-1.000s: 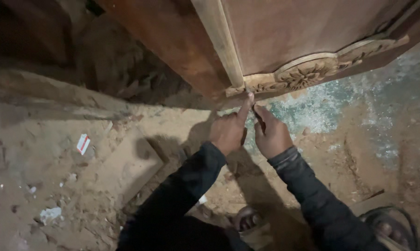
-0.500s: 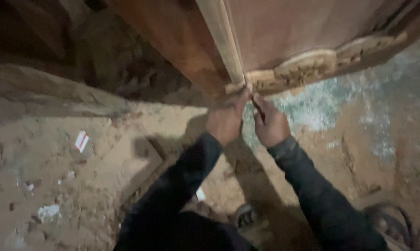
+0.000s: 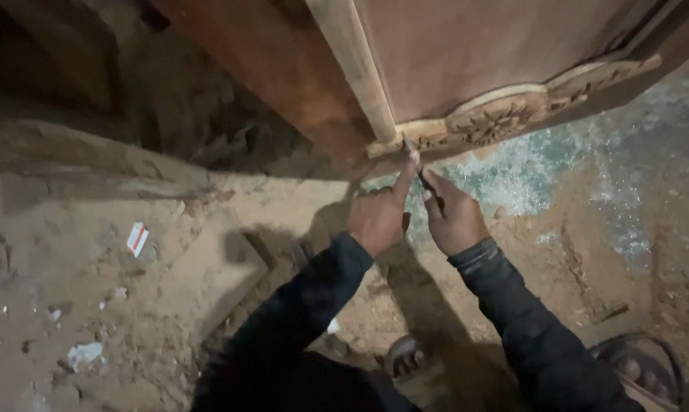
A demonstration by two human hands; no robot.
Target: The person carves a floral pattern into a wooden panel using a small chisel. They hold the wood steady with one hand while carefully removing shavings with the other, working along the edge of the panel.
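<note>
A large brown wooden panel (image 3: pixel 466 53) with a pale vertical strip (image 3: pixel 356 69) and a carved floral trim (image 3: pixel 504 118) along its lower edge leans over the floor. My left hand (image 3: pixel 379 217) reaches up with its index finger pressed against the corner where strip and trim meet. My right hand (image 3: pixel 452 215) sits right beside it, gripping a thin dark tool (image 3: pixel 430 181) whose tip points at the same corner. Both arms wear dark sleeves.
The floor is covered in sawdust, with a bare greenish patch (image 3: pixel 542 168) under the trim. A flat wooden board (image 3: pixel 207 275) lies at the left, a small red-and-white packet (image 3: pixel 137 238) beyond it. Sandalled feet (image 3: pixel 413 358) show at the bottom.
Both hands stay at the panel's corner; the view has shifted slightly, and my left index finger is stretched a little higher against the trim.
</note>
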